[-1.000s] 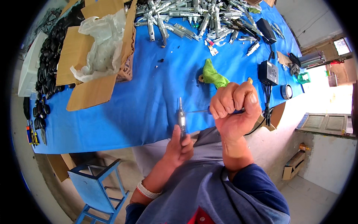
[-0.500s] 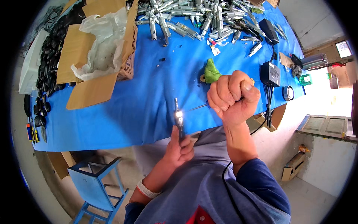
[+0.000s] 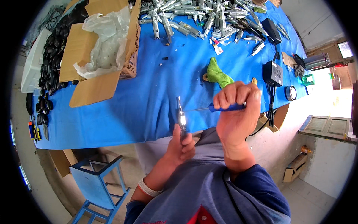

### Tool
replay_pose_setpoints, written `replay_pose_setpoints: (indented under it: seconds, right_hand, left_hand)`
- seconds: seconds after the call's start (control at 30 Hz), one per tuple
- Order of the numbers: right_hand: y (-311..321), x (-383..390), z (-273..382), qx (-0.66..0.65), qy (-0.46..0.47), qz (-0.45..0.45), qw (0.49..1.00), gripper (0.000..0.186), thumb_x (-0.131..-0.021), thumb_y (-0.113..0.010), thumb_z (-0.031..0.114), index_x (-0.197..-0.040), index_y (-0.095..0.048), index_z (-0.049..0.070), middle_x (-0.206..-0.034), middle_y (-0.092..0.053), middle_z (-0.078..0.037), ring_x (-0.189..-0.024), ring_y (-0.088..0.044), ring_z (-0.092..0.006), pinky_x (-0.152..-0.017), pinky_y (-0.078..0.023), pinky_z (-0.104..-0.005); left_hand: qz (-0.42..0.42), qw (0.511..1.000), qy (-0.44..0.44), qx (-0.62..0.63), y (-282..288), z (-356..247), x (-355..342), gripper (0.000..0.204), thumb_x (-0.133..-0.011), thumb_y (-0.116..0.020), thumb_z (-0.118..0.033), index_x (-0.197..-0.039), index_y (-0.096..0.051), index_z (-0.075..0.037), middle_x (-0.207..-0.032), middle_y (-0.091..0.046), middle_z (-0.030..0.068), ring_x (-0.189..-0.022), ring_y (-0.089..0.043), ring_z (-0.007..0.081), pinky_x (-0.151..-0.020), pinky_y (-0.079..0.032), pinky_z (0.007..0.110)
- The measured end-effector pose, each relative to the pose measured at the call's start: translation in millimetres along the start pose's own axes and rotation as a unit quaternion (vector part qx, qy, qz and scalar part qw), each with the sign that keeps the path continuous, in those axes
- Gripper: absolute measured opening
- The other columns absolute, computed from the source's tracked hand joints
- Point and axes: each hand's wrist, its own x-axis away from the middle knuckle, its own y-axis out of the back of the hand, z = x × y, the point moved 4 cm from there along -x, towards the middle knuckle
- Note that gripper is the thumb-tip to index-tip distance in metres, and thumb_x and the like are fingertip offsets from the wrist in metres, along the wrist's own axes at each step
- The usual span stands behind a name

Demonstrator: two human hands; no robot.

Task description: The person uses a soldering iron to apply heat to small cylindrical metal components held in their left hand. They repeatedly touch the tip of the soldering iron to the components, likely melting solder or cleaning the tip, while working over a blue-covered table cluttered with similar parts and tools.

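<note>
My left hand point(image 3: 179, 149) is closed around an upright, narrow metal piece point(image 3: 182, 121) with a thin rod at its top, at the lower middle of the head view. My right hand point(image 3: 237, 119) grips the blue handle of a screwdriver point(image 3: 217, 107), whose thin shaft lies level and reaches left to the upper part of that piece; whether the tip touches it I cannot tell exactly. A crumpled green cloth point(image 3: 218, 74) lies on the blue table covering point(image 3: 156, 89) just beyond my right hand.
An open cardboard box point(image 3: 89, 93) with plastic lining stands left, beside black items point(image 3: 50, 59). A heap of metal parts point(image 3: 205, 20) covers the far side. Black adapters with cables point(image 3: 273, 74), a round tin point(image 3: 291, 93) and a metal cylinder point(image 3: 313, 61) sit right. A blue chair point(image 3: 91, 186) stands lower left.
My right hand rose about half a second ago and has since come down, with more of the blue handle now showing. The metal piece in my left hand has shifted only slightly.
</note>
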Motion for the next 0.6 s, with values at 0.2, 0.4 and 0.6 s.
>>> replay_pose_setpoints:
  seconds: [0.2, 0.4, 0.6]
  right_hand:
    - [-1, -3, -6, -0.051, -0.053, 0.089, 0.993, 0.044, -0.097, -0.041, 0.035, -0.063, -0.032, 0.008, -0.055, -0.034, -0.003, -0.047, -0.031, -0.0129, -0.043, -0.028, -0.0279]
    - [-8, -23, -7, -0.094, -0.092, 0.345, 0.929, 0.040, -0.094, -0.040, 0.029, -0.059, -0.033, 0.012, -0.052, -0.036, -0.001, -0.043, -0.034, -0.0121, -0.039, -0.029, -0.0254]
    - [12, -33, -18, -0.120, -0.121, 0.232, 0.958, 0.035, -0.093, -0.043, 0.033, -0.068, -0.037, 0.009, -0.059, -0.038, -0.002, -0.049, -0.036, -0.0131, -0.045, -0.034, -0.0279]
  left_hand:
    - [-0.019, 1.000, -0.006, -0.010, -6, 1, 0, 0.065, -0.085, -0.025, -0.075, -0.057, -0.030, -0.016, -0.045, -0.027, -0.0008, -0.032, -0.022, 0.0135, -0.033, -0.019, 0.027]
    - [0.001, 1.000, -0.027, 0.014, -7, 3, 1, 0.063, -0.085, -0.027, -0.075, -0.059, -0.033, -0.018, -0.043, -0.026, -0.0036, -0.030, -0.021, 0.0104, -0.033, -0.018, 0.026]
    - [0.046, 0.997, -0.041, 0.037, -4, 2, -1, 0.062, -0.086, -0.027, -0.074, -0.059, -0.033, -0.018, -0.043, -0.026, -0.0044, -0.029, -0.021, 0.0092, -0.032, -0.019, 0.026]
